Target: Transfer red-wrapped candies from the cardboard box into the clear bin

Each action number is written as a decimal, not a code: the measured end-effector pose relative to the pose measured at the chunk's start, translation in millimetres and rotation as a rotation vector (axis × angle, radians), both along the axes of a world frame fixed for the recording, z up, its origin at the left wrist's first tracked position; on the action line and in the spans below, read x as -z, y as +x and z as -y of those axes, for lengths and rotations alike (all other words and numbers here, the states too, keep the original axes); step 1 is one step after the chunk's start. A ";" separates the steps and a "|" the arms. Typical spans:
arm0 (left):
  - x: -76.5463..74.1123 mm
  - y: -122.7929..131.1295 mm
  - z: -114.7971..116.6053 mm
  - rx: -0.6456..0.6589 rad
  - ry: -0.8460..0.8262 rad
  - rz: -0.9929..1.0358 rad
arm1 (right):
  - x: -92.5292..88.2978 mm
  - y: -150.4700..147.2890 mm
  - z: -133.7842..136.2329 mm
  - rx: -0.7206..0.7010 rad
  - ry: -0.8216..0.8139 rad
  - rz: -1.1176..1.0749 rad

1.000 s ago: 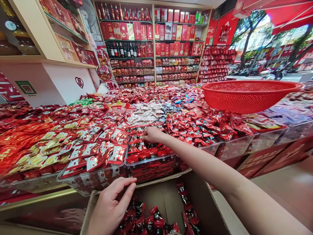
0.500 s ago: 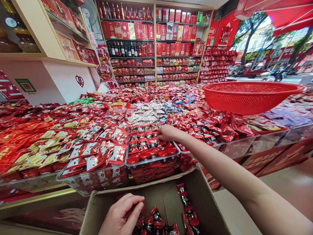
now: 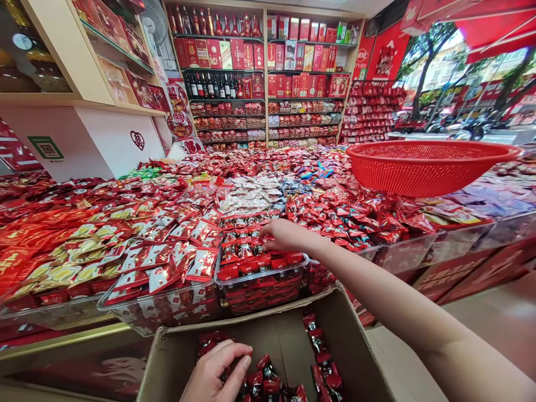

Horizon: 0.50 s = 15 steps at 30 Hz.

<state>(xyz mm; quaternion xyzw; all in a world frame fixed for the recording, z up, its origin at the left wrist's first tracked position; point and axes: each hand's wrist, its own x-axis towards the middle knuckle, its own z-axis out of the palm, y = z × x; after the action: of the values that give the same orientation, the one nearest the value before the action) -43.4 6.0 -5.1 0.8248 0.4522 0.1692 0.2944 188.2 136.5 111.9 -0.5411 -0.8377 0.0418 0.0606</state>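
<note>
My left hand is inside a cardboard box, over red-and-black wrapped candies. Its thumb and fingers curl together, and what they hold, if anything, is hidden by the hand. Beyond the box, my right hand reaches over a clear plastic bin filled with neat rows of matching candies. The right fingers are bent down at the candy rows with a gap between thumb and forefinger. I see nothing held between them.
Left of the bin lie red-and-white packets and gold-and-red ones. White packets are heaped behind it. A large red mesh basket rests on the sweets at right. Shelves with bottles and boxes stand at the back.
My right hand has shifted slightly left over the candy rows, and its fingers have spread apart. My left hand has moved a little right and down inside the box.
</note>
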 end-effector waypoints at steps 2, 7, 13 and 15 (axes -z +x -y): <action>6.6 2.7 -1.6 -0.004 -0.061 -0.103 | 5.9 -2.4 -4.2 -0.041 -0.015 -0.029; 50.4 -4.4 -10.6 -0.040 -0.237 -0.390 | -3.4 0.7 18.8 0.009 0.082 -0.225; 111.8 -20.0 -17.5 -0.213 -0.339 -0.674 | 26.7 -7.8 96.9 -0.393 -0.422 -0.430; 121.6 -21.7 -18.3 -0.201 -0.328 -0.690 | 75.0 -18.6 110.7 -0.371 -0.553 -0.310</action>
<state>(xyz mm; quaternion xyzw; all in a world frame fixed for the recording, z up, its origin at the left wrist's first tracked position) -65.1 24.3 -126.7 0.7268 0.6241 -0.1644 0.2350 169.6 25.9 36.9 -0.3633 -0.8594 0.3586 0.0298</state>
